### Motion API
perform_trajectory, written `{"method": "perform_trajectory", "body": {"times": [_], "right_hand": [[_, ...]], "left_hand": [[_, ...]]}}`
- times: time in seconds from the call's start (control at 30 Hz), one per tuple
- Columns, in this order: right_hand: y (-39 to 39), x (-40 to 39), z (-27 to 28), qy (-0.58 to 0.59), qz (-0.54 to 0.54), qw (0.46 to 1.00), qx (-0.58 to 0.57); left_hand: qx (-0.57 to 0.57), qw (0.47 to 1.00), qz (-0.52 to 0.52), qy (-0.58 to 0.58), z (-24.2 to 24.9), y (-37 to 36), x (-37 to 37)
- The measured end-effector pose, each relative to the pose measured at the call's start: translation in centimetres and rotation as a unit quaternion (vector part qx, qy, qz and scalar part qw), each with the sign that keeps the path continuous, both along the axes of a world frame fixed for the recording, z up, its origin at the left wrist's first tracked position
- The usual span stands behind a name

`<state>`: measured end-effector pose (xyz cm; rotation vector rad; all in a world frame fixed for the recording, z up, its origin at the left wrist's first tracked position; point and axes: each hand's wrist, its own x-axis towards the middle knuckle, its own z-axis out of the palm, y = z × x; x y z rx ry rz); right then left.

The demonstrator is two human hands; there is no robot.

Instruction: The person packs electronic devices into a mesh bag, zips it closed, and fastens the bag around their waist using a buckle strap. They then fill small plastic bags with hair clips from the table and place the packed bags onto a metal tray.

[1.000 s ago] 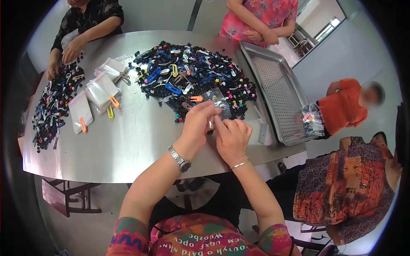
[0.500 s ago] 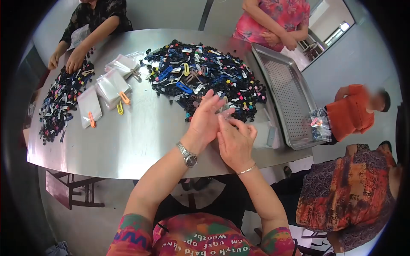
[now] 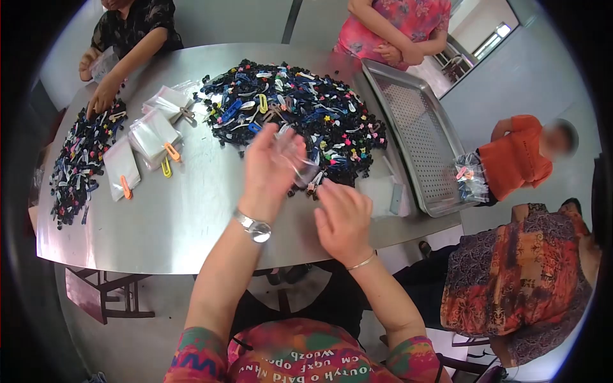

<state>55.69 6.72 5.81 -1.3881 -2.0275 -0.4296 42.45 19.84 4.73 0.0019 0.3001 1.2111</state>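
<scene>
My left hand (image 3: 269, 169), with a silver watch at the wrist, is raised palm up over the near edge of a heap of small hair clips (image 3: 319, 102). A clear plastic bag (image 3: 305, 167) lies in its fingers, slightly blurred. My right hand (image 3: 345, 220), with a thin bracelet, hovers just right of the bag above the steel table (image 3: 191, 210). Its thumb and fingers are apart, and I see nothing held in them. The heap mixes black, blue, white, yellow and pink pieces.
Stacks of clear bags (image 3: 121, 167) carry orange and yellow clips at left, near a second pile of hair clips (image 3: 76, 159). A perforated metal tray (image 3: 415, 127) at right holds filled bags (image 3: 471, 182) at its corner. Co-workers stand around; one reaches into the left pile.
My left hand has moved left, apart from my right, and the clear bag now shows stretched between them. The right hand's fingers have spread. The view has shifted slightly. A co-worker's hand has risen.
</scene>
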Motion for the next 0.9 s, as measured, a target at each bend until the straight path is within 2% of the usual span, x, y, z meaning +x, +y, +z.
{"method": "perform_trajectory", "body": {"times": [0.03, 0.1, 0.23, 0.37, 0.5, 0.53, 0.67, 0.77, 0.9], "right_hand": [[-0.1, 1.0, -0.4, -0.002, -0.001, 1.000, -0.002], [-0.1, 2.4, -1.0, 0.020, -0.077, 0.980, -0.181], [1.1, 1.2, -1.2, 0.004, -0.083, 0.971, -0.224], [4.9, 0.1, -1.5, 0.027, -0.084, 0.973, -0.215], [10.2, 0.3, -2.4, 0.068, -0.060, 0.988, -0.124], [11.1, 0.3, -1.8, 0.070, -0.066, 0.989, -0.114], [14.3, 0.5, -0.4, 0.211, -0.035, 0.971, -0.107], [14.3, 1.9, -0.2, 0.365, 0.018, 0.913, -0.184], [13.5, 3.6, -1.8, 0.448, 0.062, 0.876, -0.169]], "left_hand": [[0.000, 0.999, 0.012, -0.043, 0.2, 0.6, -1.1], [0.014, 0.996, 0.058, -0.067, 0.5, 1.5, -2.9], [-0.003, 0.992, 0.078, -0.096, 0.6, 2.4, -4.6], [-0.014, 0.993, 0.072, -0.092, 0.2, 2.4, -5.1], [0.049, 0.993, 0.028, -0.102, -0.5, 3.0, -5.2], [0.025, 0.994, 0.044, -0.093, -0.2, 2.9, -5.2], [-0.001, 0.995, 0.071, -0.073, -0.2, 3.1, -5.3], [-0.018, 0.995, 0.080, -0.063, 0.1, 3.1, -5.0], [0.013, 0.997, 0.058, -0.057, -0.2, 2.8, -4.6]]}}
